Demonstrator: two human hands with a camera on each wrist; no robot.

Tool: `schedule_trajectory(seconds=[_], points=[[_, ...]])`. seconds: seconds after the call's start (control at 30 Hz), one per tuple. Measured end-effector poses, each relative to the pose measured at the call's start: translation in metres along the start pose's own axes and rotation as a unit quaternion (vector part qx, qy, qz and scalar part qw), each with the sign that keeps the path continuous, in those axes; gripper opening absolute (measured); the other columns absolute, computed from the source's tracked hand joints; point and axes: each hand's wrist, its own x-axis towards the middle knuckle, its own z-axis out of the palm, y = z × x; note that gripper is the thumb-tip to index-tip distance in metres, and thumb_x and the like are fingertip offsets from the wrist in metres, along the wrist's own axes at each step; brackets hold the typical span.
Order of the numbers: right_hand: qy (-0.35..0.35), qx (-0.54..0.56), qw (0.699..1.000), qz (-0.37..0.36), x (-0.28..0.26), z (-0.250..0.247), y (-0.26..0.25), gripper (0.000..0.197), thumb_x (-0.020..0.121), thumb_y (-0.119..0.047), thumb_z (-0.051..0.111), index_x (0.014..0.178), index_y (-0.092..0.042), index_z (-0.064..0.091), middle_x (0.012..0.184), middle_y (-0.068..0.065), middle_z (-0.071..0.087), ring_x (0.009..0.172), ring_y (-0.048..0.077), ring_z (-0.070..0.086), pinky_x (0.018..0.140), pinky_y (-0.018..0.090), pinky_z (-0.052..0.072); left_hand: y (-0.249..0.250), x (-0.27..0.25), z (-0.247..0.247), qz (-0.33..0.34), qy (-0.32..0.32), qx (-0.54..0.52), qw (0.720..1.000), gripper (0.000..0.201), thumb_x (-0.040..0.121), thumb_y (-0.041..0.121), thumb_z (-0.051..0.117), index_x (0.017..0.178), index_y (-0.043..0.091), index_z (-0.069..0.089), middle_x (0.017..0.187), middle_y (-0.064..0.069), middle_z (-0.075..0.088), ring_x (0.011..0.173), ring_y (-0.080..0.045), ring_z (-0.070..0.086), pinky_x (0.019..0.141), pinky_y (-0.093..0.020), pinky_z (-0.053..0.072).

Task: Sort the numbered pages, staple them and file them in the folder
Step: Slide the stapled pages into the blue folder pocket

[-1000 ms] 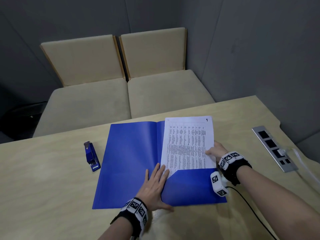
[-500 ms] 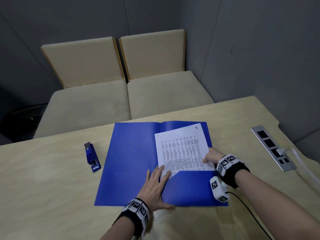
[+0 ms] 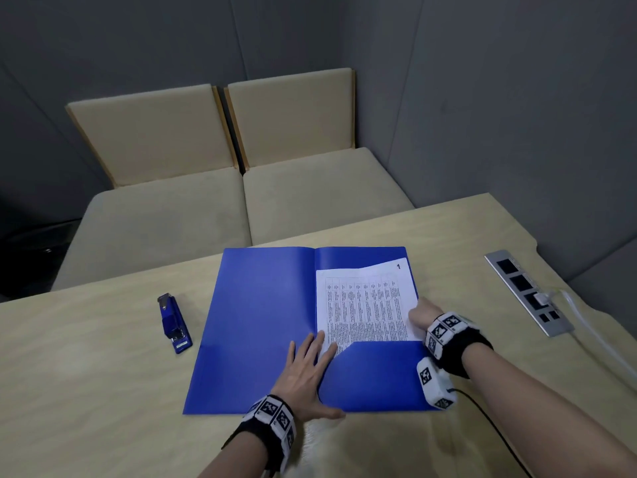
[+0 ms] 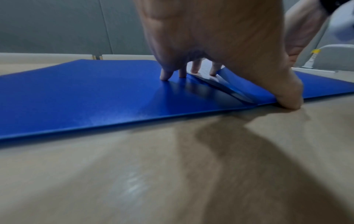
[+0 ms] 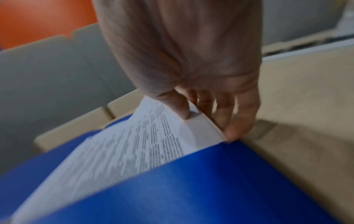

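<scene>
An open blue folder (image 3: 262, 322) lies flat on the table. The stapled pages (image 3: 365, 308), topped by the sheet numbered 1, sit in its right half with their lower edge inside the pocket (image 3: 372, 374). My right hand (image 3: 422, 312) pinches the pages' right edge, thumb on top and fingers beneath, as the right wrist view shows on the pages (image 5: 145, 145). My left hand (image 3: 306, 370) lies flat with straight fingers on the folder (image 4: 95, 97) near the spine, fingertips (image 4: 165, 76) touching the pages' corner, thumb at the front edge.
A blue stapler (image 3: 174, 324) lies on the table (image 3: 86, 391) left of the folder. A power strip (image 3: 527, 291) with a plugged white cable is set in the table at right. Two beige seats (image 3: 241, 208) stand beyond the far edge.
The pages have slid down and right, deeper into the right pocket, and now lie within the folder's outline. My right hand moved with them; the left hand stayed pressed on the folder.
</scene>
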Motion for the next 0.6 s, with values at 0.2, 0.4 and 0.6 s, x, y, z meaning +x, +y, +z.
schedule_trajectory(seconds=[0.2,0.4,0.6], points=[[0.042,-0.107,0.993,-0.003,-0.005,0.002,0.0,0.025,0.094,-0.01,0.041,0.114,-0.003,0.056,0.116,0.013,0.063,0.094,0.026,0.06,0.072,0.028,0.044,0.002,0.0,-0.002,-0.004,-0.017,0.002,1.0,0.121,0.063,0.083,0.054,0.151,0.028,-0.009,0.159,-0.003,-0.018,0.146,-0.026,-0.016,0.116,-0.053,-0.013],[0.074,-0.092,0.993,-0.006,-0.005,0.001,-0.003,0.026,0.092,-0.011,0.046,0.113,-0.003,0.057,0.119,0.014,0.06,0.095,0.028,0.059,0.071,0.028,0.043,0.002,0.0,-0.002,-0.01,-0.014,-0.005,1.0,0.121,0.063,0.081,0.056,0.151,0.029,-0.008,0.159,-0.003,-0.016,0.146,-0.026,-0.016,0.117,-0.055,-0.009],[0.194,0.007,0.971,-0.137,-0.034,0.036,0.005,0.06,0.091,-0.024,0.054,0.144,-0.013,0.025,0.145,0.014,0.031,0.129,0.033,0.036,0.099,0.04,0.04,0.006,0.004,-0.002,-0.065,0.015,-0.032,0.997,0.121,0.062,0.084,0.052,0.15,0.03,-0.011,0.159,-0.002,-0.019,0.146,-0.025,-0.019,0.116,-0.052,-0.013]])
